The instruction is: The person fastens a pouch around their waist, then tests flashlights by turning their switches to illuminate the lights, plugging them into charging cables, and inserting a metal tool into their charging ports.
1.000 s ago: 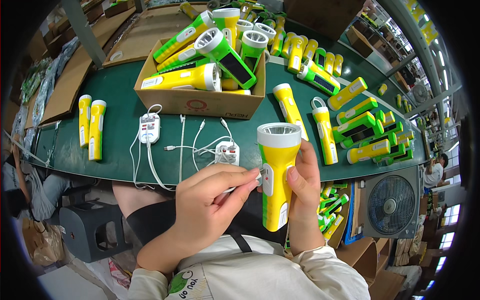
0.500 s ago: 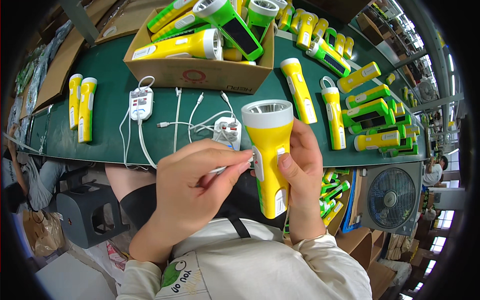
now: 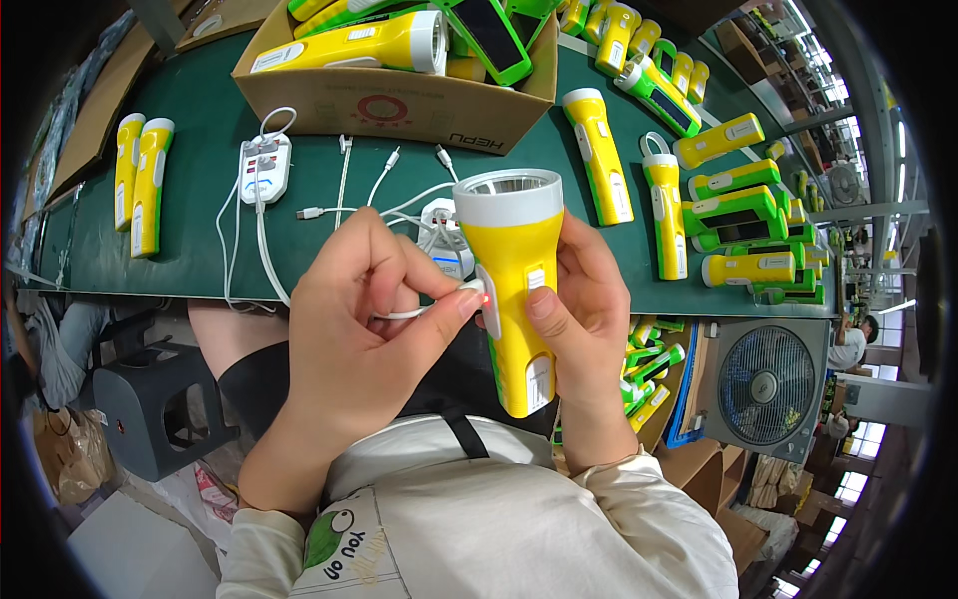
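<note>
One yellow torch (image 3: 516,290) gripped by right hand (image 3: 584,319); left hand (image 3: 364,319) fingers pinch white plug (image 3: 469,292) seated at its side, red light on.

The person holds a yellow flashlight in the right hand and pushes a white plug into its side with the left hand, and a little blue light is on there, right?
Almost. In the head view, the little light beside the white plug glows red, not blue. The rest is right: the right hand holds the yellow flashlight and the left hand presses the plug into its side.
</note>
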